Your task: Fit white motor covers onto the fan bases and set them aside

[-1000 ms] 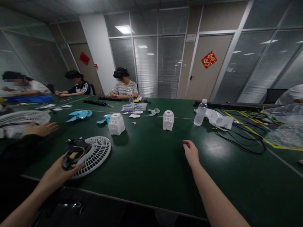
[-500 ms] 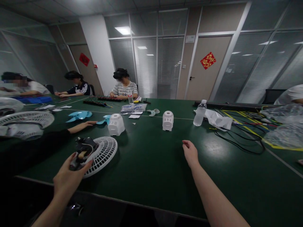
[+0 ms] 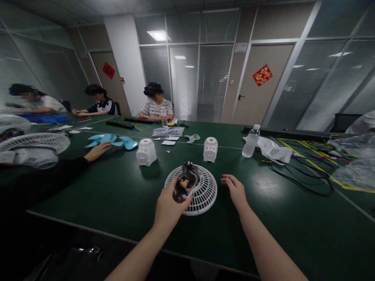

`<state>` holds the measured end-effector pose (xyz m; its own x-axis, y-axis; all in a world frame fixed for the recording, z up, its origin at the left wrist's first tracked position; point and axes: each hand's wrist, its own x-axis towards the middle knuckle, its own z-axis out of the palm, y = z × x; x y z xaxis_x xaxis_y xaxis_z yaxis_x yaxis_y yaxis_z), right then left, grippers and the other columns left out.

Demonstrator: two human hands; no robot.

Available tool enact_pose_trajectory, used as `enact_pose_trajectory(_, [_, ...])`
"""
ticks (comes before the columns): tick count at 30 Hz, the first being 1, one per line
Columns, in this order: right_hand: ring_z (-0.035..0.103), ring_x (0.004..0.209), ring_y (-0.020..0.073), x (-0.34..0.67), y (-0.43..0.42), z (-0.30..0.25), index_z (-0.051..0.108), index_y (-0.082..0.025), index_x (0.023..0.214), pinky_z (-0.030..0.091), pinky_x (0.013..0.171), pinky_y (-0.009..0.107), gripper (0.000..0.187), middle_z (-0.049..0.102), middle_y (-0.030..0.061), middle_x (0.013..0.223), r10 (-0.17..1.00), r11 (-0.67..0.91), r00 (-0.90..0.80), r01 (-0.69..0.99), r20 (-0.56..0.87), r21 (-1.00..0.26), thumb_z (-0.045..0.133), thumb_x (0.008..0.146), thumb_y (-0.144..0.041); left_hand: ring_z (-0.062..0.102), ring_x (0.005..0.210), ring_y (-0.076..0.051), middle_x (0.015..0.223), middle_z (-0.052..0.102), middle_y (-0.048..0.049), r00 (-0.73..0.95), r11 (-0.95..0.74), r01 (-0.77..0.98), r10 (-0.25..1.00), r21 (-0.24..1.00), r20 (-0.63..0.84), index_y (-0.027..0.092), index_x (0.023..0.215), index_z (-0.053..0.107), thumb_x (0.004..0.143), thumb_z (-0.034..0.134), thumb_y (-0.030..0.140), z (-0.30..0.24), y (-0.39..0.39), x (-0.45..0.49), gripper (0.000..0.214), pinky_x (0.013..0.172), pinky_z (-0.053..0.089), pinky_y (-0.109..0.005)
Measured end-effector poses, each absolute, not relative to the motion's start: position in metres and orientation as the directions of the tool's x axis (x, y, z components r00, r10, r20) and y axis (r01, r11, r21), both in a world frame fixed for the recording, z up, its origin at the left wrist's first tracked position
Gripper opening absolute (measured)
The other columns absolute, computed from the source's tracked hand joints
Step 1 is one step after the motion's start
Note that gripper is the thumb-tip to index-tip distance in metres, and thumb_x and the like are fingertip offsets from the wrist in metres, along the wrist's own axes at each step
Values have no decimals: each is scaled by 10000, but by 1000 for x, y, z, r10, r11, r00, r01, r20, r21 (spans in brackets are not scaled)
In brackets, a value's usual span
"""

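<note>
My left hand (image 3: 171, 205) grips the dark fan motor (image 3: 187, 180), its thumb and fingers around the lower part. The motor is mounted on the back of a round white fan grille (image 3: 205, 197), which lies below it at the table. Just right of the grille's rim is my right hand (image 3: 235, 192), empty, with fingers loosely bent and apart. Beyond the grille stand two white vented motor covers: one (image 3: 146, 152) to the left, the other (image 3: 210, 149) straight ahead.
A co-worker's hand (image 3: 99, 151) reaches toward blue fan blades (image 3: 125, 143) on the left. Another white grille (image 3: 35, 142) lies at far left. A water bottle (image 3: 251, 141), crumpled white bag (image 3: 275, 150) and black cables (image 3: 304, 185) lie right. Several people sit across the green table (image 3: 123, 195).
My left hand has carried the motor and grille from the left to the middle, near my right hand. The co-worker's hand has drawn back left from the blue blades.
</note>
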<state>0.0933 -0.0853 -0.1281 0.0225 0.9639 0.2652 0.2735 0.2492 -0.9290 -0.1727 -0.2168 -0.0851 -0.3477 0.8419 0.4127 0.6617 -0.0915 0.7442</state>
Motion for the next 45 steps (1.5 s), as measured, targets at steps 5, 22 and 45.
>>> enact_pose_trajectory(5, [703, 1045, 287, 97, -84, -127, 729, -187, 1052, 535, 930, 428, 462, 773, 108, 1063, 962, 248, 63, 219, 267, -944, 501, 889, -555, 555, 1299, -307, 1396, 602, -76, -276, -90, 672, 891, 735, 361, 280, 1439, 465, 716, 762, 428, -83, -211, -116, 796, 1118, 428, -469])
enact_pose_trajectory(22, [656, 1153, 270, 96, -71, -136, 599, -242, 1270, 495, 1030, 443, 497, 693, 81, 1254, 946, 261, 75, 399, 316, -879, 644, 802, -404, 524, 1326, -300, 1425, 570, -88, -219, -29, 736, 935, 676, 278, 287, 1439, 426, 729, 797, 438, -73, -156, -103, 815, 1119, 400, -449])
enact_pose_trajectory(45, [659, 1112, 284, 90, -78, -127, 615, -234, 1284, 493, 979, 431, 491, 701, 92, 1225, 954, 153, 121, 589, 273, -794, 580, 846, -454, 597, 1231, -282, 1329, 641, -85, -132, -85, 717, 958, 692, 255, 273, 1361, 518, 892, 564, 464, -70, -175, -112, 508, 1014, 473, -415])
